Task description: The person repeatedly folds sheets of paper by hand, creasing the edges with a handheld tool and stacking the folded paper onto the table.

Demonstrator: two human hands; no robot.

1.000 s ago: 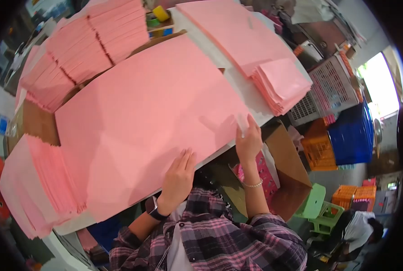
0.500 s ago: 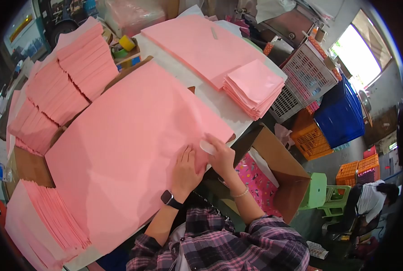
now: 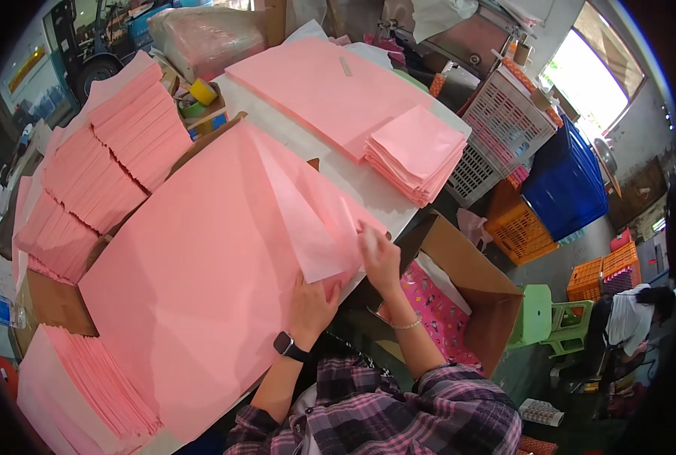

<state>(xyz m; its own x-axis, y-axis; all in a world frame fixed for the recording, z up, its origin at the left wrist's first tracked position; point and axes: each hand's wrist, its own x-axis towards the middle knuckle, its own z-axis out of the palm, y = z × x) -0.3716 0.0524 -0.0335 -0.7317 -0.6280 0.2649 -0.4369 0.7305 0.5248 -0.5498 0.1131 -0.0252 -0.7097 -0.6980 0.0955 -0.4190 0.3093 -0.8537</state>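
A large pink paper sheet (image 3: 178,265) covers the table in front of me, on top of other pink paper. Its right side is turned up into a flap (image 3: 307,235) with a paler underside. My left hand (image 3: 313,312) lies with fingers stretched out at the flap's lower tip, pressing on the paper. At the flap's right edge, my right hand (image 3: 382,262) has its fingers bent together and is slightly smeared by motion. A pale, blurred piece (image 3: 347,216) shows by its fingertips, apparently the white oval tool seen there before.
Stacks of pink paper (image 3: 118,129) stand left, with more folded sheets (image 3: 103,371) at lower left. Behind lie a flat pink stack (image 3: 323,83) and a smaller pile (image 3: 417,148). An open cardboard box (image 3: 474,280) sits right, before crates (image 3: 505,125). A person (image 3: 630,322) bends far right.
The sheet's right side has come up and over as a flap showing its pale underside. My right hand has shifted slightly right; my left hand stays near its place.
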